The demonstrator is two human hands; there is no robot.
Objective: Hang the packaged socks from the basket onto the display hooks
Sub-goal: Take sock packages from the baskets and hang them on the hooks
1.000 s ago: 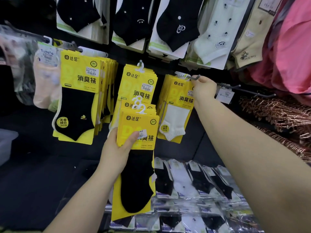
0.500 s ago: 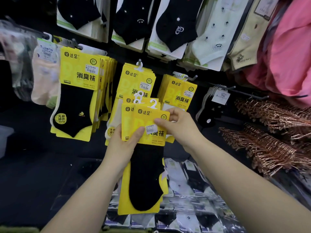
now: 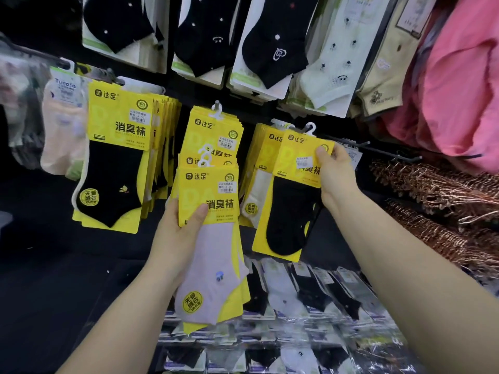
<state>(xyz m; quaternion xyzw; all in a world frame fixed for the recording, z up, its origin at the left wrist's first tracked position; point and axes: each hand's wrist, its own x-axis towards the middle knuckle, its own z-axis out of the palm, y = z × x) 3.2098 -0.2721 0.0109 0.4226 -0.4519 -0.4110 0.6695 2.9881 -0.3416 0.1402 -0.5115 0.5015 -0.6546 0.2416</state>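
My left hand grips a stack of yellow sock packs at chest height; the front pack shows a pale pink sock. My right hand pinches the top right corner of a single yellow pack with a black sock, held up in front of the right-hand row of hung yellow packs. Its white plastic hanger is near the tip of that row's display hook; whether it is on the hook I cannot tell. Two more rows of yellow packs hang at the centre and left. The basket is out of view.
Black and white sock packs hang in the row above. A bare metal hook juts out to the right, beside pink garments and piles of copper-coloured hangers. Clear-wrapped socks lie in rows below.
My right hand came down from the right hook, took the black-sock pack off the front of the stack, and has lifted it up to the right row. A pink-sock pack now fronts the stack.
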